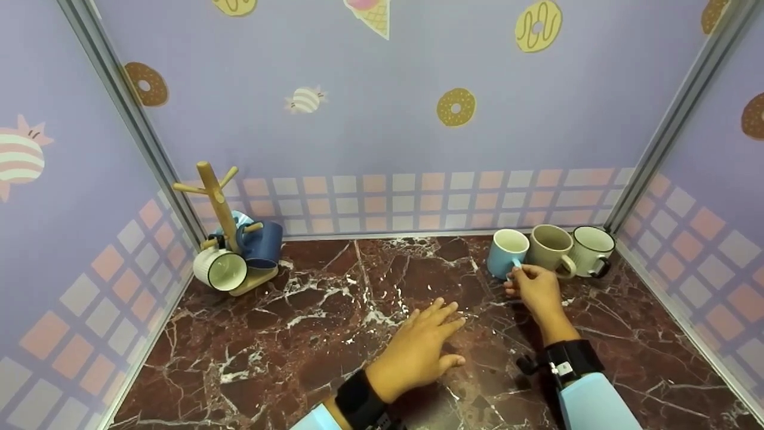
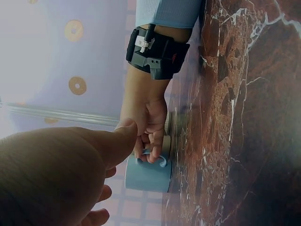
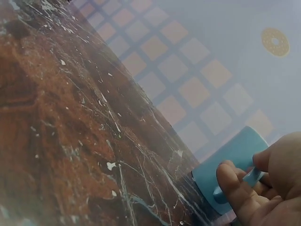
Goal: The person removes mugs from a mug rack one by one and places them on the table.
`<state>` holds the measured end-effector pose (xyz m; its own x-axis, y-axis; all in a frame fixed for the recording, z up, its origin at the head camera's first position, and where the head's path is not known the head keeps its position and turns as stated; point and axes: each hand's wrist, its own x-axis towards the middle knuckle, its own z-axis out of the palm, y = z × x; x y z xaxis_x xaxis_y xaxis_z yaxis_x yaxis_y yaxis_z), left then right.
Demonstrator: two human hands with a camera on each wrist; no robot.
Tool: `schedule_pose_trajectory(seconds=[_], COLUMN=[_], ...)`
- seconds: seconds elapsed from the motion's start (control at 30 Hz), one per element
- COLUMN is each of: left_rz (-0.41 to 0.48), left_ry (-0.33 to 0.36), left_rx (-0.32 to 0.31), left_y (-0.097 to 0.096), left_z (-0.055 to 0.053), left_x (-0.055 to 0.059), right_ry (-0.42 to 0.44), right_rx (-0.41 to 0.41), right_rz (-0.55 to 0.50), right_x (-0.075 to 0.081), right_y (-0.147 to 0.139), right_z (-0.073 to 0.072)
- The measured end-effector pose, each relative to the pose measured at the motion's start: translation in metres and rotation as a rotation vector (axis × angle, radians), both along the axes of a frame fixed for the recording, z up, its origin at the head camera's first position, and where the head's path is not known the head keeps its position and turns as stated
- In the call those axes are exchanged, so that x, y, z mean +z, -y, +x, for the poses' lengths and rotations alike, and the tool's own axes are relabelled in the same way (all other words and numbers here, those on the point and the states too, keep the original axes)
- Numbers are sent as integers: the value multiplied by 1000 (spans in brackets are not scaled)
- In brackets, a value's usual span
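Left hand [image 1: 418, 349] is splayed wide over the glossy red-brown marbled tabletop [image 1: 322, 358]. Right hand [image 1: 537, 292] has a smooth light-blue mug [image 1: 500, 263] pinched by its curvy handle, upright near the back wall [image 1: 382, 137], beside a taupe mug [image 1: 546, 251]. Far left, a pegged wooden mug tree [image 1: 216, 194] holds a cylindrical navy mug [image 1: 267, 245].

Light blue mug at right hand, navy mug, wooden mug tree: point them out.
Light blue mug [image 1: 501, 261]: head view, on its outer wall.
Navy mug [image 1: 267, 246]: head view, on its outer side.
Wooden mug tree [image 1: 221, 210]: head view, on its upright post.
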<state>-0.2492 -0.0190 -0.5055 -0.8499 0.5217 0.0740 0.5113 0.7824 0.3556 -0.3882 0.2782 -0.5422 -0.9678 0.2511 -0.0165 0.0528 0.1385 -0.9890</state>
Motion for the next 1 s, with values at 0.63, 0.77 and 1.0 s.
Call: schedule_pose_trajectory(seconds=[0.63,0.77,1.0], left_rz=[0,41,105], left_ry=[-61,-73,-89], left_rx=[101,148,222], left_y=[29,44,72], left_z=[-19,-26,-35], left_x=[20,28,41], right_ry=[-286,-387,-512], right_rx=[-119,16,183], right_rz=[616,650,741], right_x=[53,68,87], right_y=[33,60,98], right_z=[22,29,49])
